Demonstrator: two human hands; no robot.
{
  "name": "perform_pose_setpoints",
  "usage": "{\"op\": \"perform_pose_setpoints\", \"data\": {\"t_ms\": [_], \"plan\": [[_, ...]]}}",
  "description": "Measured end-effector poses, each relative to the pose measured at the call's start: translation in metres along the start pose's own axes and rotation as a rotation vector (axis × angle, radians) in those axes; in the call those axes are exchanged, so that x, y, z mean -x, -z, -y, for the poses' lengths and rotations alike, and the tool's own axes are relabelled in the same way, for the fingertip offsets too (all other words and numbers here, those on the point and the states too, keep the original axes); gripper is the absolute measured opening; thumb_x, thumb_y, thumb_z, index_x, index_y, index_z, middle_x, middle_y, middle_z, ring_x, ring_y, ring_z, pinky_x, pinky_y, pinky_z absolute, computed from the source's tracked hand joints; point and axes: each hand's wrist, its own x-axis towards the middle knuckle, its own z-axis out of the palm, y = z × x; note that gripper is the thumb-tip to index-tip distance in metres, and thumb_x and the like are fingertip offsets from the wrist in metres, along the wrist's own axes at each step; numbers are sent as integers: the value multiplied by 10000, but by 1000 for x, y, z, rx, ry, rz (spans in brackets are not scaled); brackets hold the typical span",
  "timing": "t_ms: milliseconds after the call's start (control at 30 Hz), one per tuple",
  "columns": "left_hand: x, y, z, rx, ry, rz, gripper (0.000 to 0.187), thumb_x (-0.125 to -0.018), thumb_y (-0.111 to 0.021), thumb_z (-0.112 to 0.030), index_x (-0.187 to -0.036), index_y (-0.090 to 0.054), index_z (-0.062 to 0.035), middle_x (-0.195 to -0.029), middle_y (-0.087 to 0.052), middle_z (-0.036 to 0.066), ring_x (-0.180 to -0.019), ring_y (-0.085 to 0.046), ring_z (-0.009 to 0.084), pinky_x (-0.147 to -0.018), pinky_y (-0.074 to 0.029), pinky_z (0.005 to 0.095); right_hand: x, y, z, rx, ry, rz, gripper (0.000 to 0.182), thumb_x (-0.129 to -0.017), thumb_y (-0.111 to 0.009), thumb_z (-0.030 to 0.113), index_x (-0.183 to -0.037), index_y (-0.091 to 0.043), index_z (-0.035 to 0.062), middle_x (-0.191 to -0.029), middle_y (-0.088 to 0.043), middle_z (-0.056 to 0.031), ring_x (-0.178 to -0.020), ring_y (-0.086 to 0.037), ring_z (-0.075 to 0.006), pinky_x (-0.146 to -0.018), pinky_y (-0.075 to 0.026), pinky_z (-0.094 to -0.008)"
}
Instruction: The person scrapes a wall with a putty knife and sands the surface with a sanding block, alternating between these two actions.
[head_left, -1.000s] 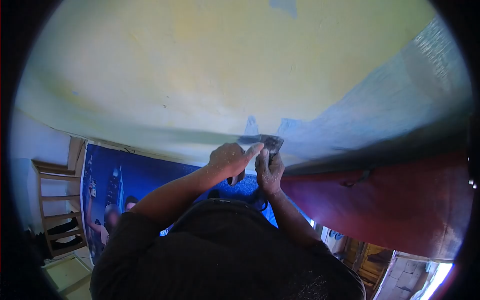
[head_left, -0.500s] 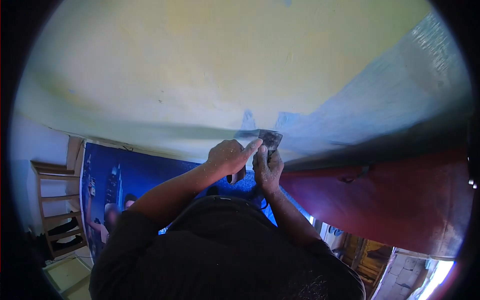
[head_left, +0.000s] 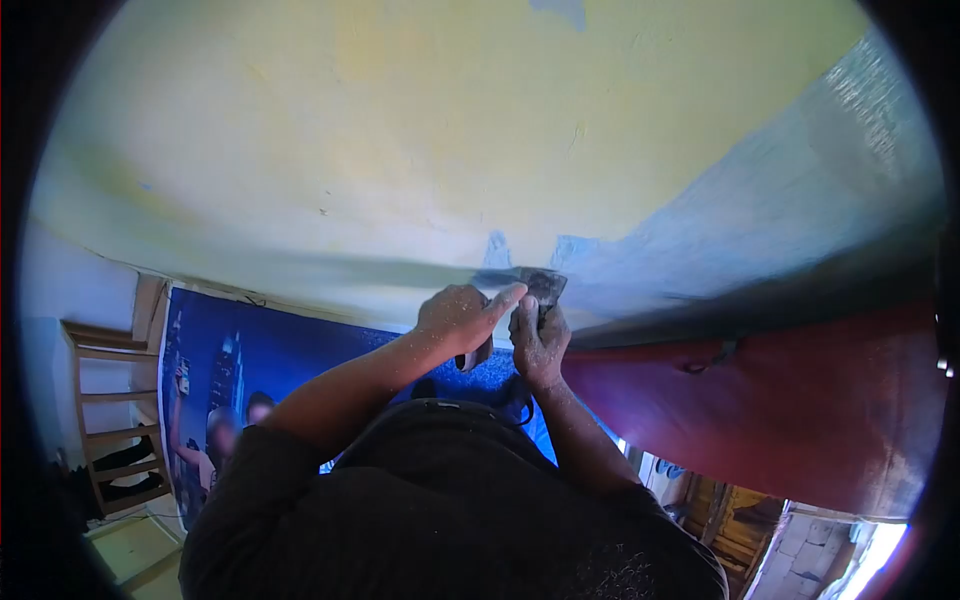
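A flat, dusty scraper (head_left: 545, 287) with a dark blade lies against the painted wall (head_left: 400, 130), its edge near bare bluish patches. My right hand (head_left: 541, 345) is closed around its lower part, thumb pointing up. From the left, my left hand (head_left: 458, 322) presses an outstretched digit on the blade while its other fingers stay curled. Beneath those fingers a dark curved piece (head_left: 474, 358) shows, whose kind I cannot make out. Pale dust specks both hands and forearms.
On the right, a dark red sheet (head_left: 780, 400) hangs below a stripped bluish band of wall. A blue printed banner (head_left: 270, 350) covers the lower left. Wooden shelves (head_left: 120, 415) stand at far left. Timber pieces (head_left: 740, 520) are at lower right.
The wall, scraper and both hands sit slightly lower in the view. The grip looks the same, with the blade still at the wall.
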Motion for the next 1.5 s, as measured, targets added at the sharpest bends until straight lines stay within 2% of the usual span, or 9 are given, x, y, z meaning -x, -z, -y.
{"op": "perform_pose_setpoints", "data": {"t_ms": [433, 600, 867, 967, 1067, 1167, 1300, 1367, 1500], "plan": [[26, 36, -36, 128, 153, 74, 985, -1062, -322, -838, -815, -824, -27, -872, -785, 242, -952, -762, 472, -928, -581, 545, 3, 0, 7, -97, 2, 21, 286, -1158, -623, 278, -1104, -666, 1, -798, -643, 4, -735, -563, -80, -645, -465, -299], [8, 15, -14, -38, 107, 5, 701, -1140, -384, -657, -1135, -823, -111, -827, -757, 237, -829, -756, 473, -793, -591, 572, 2, -3, -3, -57, -15, -18, 341, -1178, -589, 349, -993, -611, 64, -732, -594, 31, -644, -509, -51, -576, -417, -264], [18, 30, -26, 68, 135, 87, 922, -1093, -292, -790, -955, -823, -50, -882, -771, 251, -912, -749, 492, -935, -568, 582, 3, 2, -1, -1, -10, 6, 285, -1161, -616, 275, -1105, -671, 1, -785, -641, 3, -718, -565, -83, -642, -471, -305], [9, 11, -14, -41, 98, -5, 802, -1123, -314, -728, -1073, -821, -108, -902, -776, 238, -898, -750, 494, -893, -579, 581, 1, -3, -8, 11, 37, -55, 415, -1164, -608, 396, -932, -611, 52, -699, -588, 21, -620, -519, -65, -561, -422, -289], [13, 3, -5, -33, -32, -21, 443, -1180, -369, -521, -1458, -648, -317, -898, -767, 236, -867, -757, 486, -777, -589, 588, 4, -1, 24, 24, 85, -9, 417, -1162, -608, 396, -950, -621, 37, -731, -631, -1, -651, -556, -72, -573, -440, -298], [10, 15, -17, -56, 122, 38, 454, -1180, -373, -517, -1477, -640, -302, -885, -762, 241, -885, -759, 476, -776, -588, 586, 3, 0, 2, 16, 54, -23, 347, -1161, -615, 332, -1049, -662, 7, -750, -639, -9, -689, -558, -79, -614, -463, -305], [12, 18, -19, 26, 141, 37, 882, -1094, -327, -777, -1011, -843, -67, -903, -771, 288, -957, -760, 487, -904, -584, 573, 3, -2, -7, -25, -38, -26, 317, -1158, -623, 296, -1076, -666, -8, -768, -647, -9, -711, -565, -82, -632, -475, -309], [13, 10, -14, 66, 45, -44, 970, -1064, -301, -833, -889, -835, -43, -907, -772, 295, -977, -757, 490, -947, -574, 570, 2, -2, 4, -39, -4, -4, 316, -1156, -627, 295, -1084, -668, -10, -771, -648, -7, -713, -570, -80, -632, -476, -308], [23, 28, -31, 74, 178, 33, 1014, -1060, -275, -846, -870, -828, -18, -917, -772, 295, -995, -753, 491, -967, -566, 568, 4, -3, 2, -6, 63, -18, 372, -1168, -602, 390, -993, -601, 62, -730, -592, 26, -637, -513, -51, -566, -420, -265]]}}
